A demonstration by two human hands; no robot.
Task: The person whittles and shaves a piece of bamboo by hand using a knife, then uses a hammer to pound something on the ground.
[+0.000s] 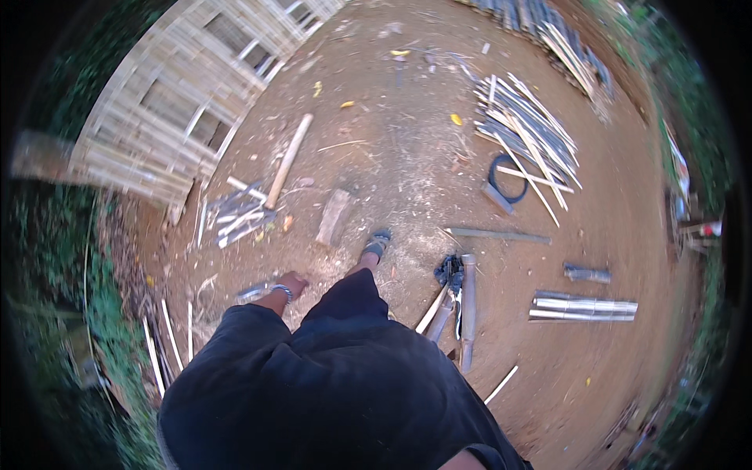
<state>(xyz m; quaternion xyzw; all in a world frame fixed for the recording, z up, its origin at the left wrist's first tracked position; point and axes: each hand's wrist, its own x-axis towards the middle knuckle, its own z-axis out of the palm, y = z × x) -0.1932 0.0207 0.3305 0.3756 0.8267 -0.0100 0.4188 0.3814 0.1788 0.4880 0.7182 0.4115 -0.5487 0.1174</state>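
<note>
My left hand (294, 283) reaches down low over the dirt, left of my sandalled foot (377, 242). A light bracelet (283, 291) circles its wrist. Its fingers are small and blurred, so I cannot make out whether they grip anything. Beside the wrist lies a short grey piece (253, 291), its kind unclear. Farther ahead is a squared wooden block (334, 218). A long-handled wooden mallet or pole (289, 160) rests next to a small heap of split sticks (240, 217). Of my right arm only a bit of skin shows at the lower edge; the right hand is out of sight.
A woven bamboo panel (125, 125) with openings stands at left. Right of my foot lie bamboo lengths (468, 313) and a black bundle (450, 272). Farther right are a stick pile (533, 133), a black coil (495, 168) and split bamboo (583, 307).
</note>
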